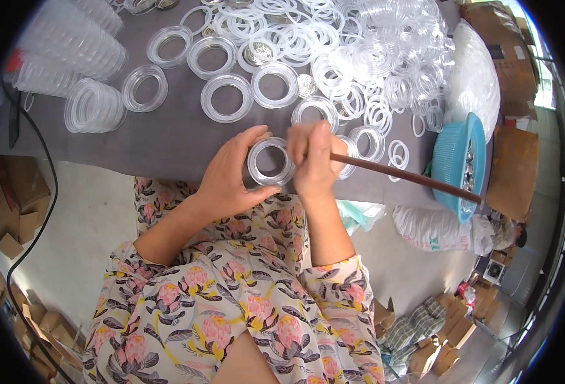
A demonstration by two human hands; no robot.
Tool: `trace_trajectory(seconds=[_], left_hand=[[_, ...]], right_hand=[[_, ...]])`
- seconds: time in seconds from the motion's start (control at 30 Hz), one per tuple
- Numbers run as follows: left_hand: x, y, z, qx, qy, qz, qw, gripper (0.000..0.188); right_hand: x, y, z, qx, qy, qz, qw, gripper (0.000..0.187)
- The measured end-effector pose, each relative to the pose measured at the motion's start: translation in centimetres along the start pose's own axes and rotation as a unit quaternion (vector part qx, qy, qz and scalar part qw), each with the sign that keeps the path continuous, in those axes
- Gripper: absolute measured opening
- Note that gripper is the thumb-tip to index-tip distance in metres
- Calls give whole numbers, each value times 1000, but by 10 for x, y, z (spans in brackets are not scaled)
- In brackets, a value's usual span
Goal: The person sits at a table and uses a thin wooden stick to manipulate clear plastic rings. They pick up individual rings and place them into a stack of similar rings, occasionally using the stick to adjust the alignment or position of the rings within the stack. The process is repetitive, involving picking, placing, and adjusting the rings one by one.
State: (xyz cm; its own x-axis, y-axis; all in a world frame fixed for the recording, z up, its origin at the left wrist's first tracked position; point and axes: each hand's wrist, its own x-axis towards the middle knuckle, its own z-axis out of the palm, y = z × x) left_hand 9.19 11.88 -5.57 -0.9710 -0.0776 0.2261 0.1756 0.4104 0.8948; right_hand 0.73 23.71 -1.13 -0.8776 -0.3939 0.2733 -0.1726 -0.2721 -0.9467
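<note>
the white, pink-flowered fabric garment (231, 297) lies before the near edge of the grey table (167, 144), where the left hand (229, 171) grips a clear round plastic ring (271, 181), best held level while the right hand (314, 158) clasps a slender brown rod (407, 175).

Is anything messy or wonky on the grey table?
The loose white rings look messy: they lie jumbled across the grey table, many overlapping, with some holey metal discs mixed in. The clear plastic containers at the left look tidier, nested in stacks. Nothing looks plainly broken.
</note>
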Motion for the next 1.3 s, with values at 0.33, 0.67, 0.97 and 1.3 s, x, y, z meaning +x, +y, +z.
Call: trace_trajectory(seconds=[0.33, 0.67, 0.97, 1.3], left_hand=[[12, 2, -28, 187, 114, 162, 962, 54], [15, 17, -46, 271, 92, 202, 936, 16], [21, 18, -28, 183, -107, 213, 954, 34], [17, -1, -1, -39, -57, 45, 997, 79]], right_hand=[[-27, -4, -1, 96, 141, -43, 984, 60], [-35, -13, -16, 108, 180, -89, 974, 61], [-30, -30, -19, 141, 137, -101, 975, 60], [-14, -14, 8, 181, 122, 135, 967, 60]])
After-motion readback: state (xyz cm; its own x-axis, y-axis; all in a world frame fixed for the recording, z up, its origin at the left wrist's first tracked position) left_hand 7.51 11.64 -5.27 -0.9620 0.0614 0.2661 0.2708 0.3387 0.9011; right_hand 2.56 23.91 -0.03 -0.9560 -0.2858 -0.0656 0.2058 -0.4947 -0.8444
